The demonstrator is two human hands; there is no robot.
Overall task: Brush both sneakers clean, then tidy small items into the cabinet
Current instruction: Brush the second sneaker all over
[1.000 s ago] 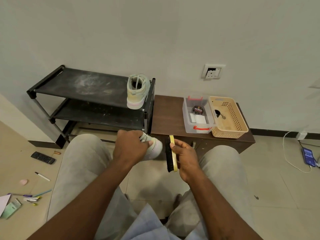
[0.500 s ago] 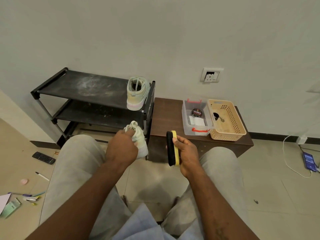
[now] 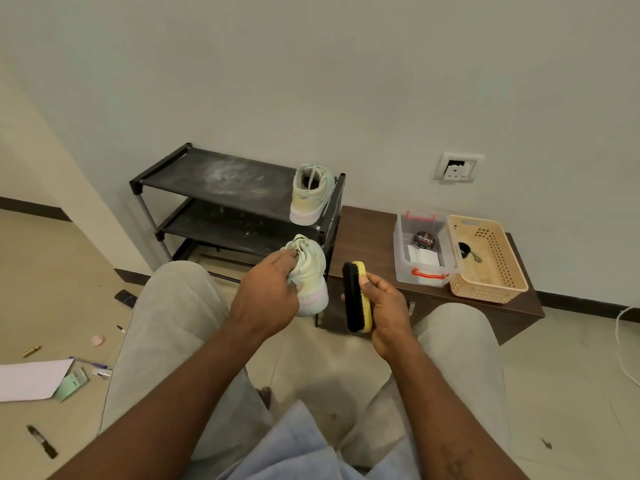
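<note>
- Your left grip (image 3: 266, 296) curls round one sneaker (image 3: 311, 284), held up in front of the rack (image 3: 214, 174).
- Your right grip (image 3: 388, 313) clasps the brush (image 3: 356, 299), bristles facing left, just beside that sneaker without touching it.
- The other sneaker (image 3: 311, 194) stands on the rack's top shelf, right end.
- Pens (image 3: 93, 363) and paper (image 3: 31, 379) lie on the floor, well left of the cabinet (image 3: 367, 237).

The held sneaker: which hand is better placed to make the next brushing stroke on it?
Right. The right hand grips the brush, its black bristles facing the sneaker close beside it; the left hand is occupied gripping that sneaker.
</note>
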